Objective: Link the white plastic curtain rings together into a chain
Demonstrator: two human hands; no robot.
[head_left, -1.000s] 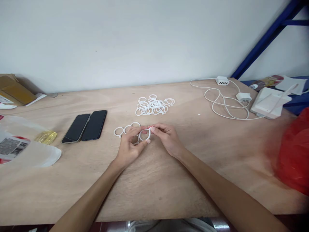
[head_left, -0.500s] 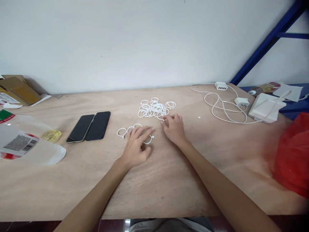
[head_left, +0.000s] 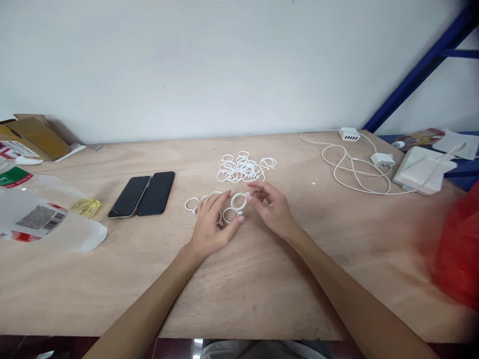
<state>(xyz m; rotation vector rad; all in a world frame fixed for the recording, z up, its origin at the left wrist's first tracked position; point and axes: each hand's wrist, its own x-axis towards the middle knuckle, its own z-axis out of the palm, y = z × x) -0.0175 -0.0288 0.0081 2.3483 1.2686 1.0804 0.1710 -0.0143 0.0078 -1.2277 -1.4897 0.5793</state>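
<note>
My right hand [head_left: 274, 212] pinches a white plastic ring [head_left: 232, 202] by the small knob on its edge, thumb and index finger meeting there. The held ring is tilted just above the table, right of my left fingers. My left hand [head_left: 210, 224] rests palm down with thumb and fingers apart, over a small group of similar rings. One ring [head_left: 224, 217] from that group lies by the left thumb and index finger, and another ring [head_left: 186, 204] shows to their left. My left fingers partly hide others. Farther back lies a heap of rings [head_left: 245, 171].
Two phones [head_left: 156, 193] lie side by side on the left, near a clear plastic bottle [head_left: 80, 232] on its side. An opened carton [head_left: 45, 137] stands behind. At right are a white cable with chargers [head_left: 382, 159], a white box [head_left: 422, 169] and a red bag [head_left: 460, 249].
My right hand has come back from the heap towards my left hand, bringing a ring with it. My left thumb and fingers have spread wider. The view has shifted slightly.
</note>
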